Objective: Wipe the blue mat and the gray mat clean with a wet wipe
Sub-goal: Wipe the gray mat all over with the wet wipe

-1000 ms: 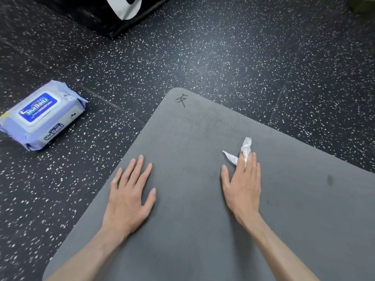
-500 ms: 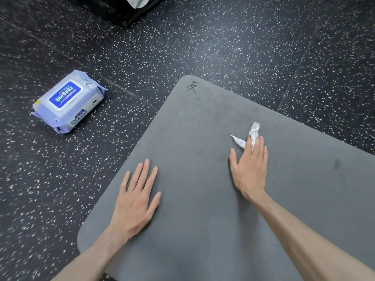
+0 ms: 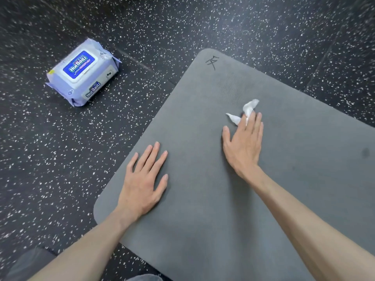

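The gray mat (image 3: 253, 199) lies flat on a dark speckled floor (image 3: 60, 159), one rounded corner pointing away from the person and a second rounded corner near the left forearm. A dark hand-drawn mark (image 3: 212, 62) sits just inside the far corner, and a small dark spot (image 3: 365, 152) shows near the mat's right side.

The left hand (image 3: 142, 183) rests palm-down on the mat close to its left edge — fingers (image 3: 151, 157) straight, slightly spread, grasping nothing. The right hand (image 3: 244, 145) also lies flat on the mat, farther from the person, with its straight fingers pressing down on a crumpled white wet wipe (image 3: 246, 110). Two twisted ends of the wipe stick out beyond the fingertips, one toward the left and one pointing away; the rest is hidden under the fingers.

Off the mat, well to the left on the floor, lies a pale purple pack of wipes (image 3: 83, 73) with a blue label — its lid closed.
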